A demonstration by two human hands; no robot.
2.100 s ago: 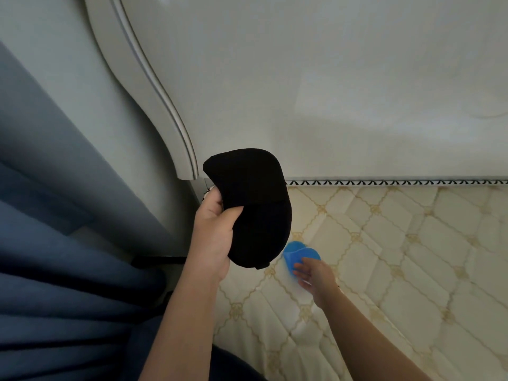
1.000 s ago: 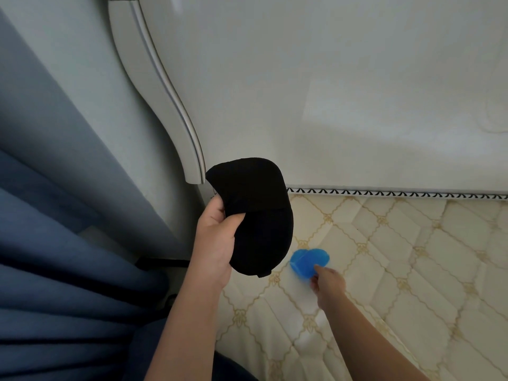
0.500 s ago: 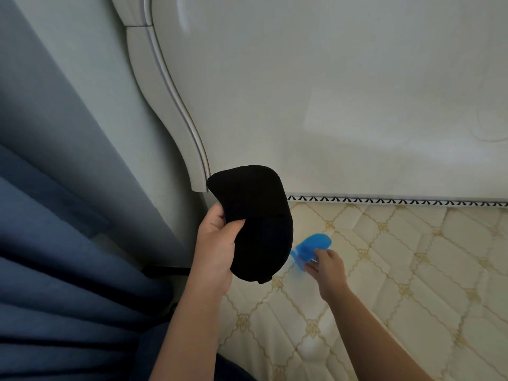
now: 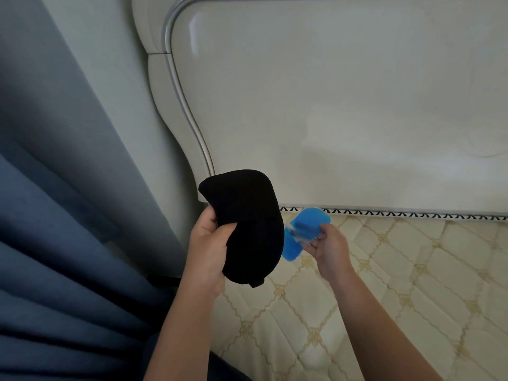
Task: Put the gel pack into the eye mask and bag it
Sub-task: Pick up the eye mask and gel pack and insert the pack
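Fingers (image 4: 204, 221) and thumb of the left hand (image 4: 209, 251) are clamped on the black mask (image 4: 247, 229), which is held raised in the air with its bulk to the right of the palm. Fingers (image 4: 321, 239) of the right hand (image 4: 330, 248) pinch the blue gel pack (image 4: 301, 232), bent over on itself, outside the mask and just beside its right edge; contact between the two cannot be confirmed. Both items are above the quilted bed (image 4: 398, 284), near the white headboard (image 4: 343, 105), with a blue curtain (image 4: 55, 257) at left.
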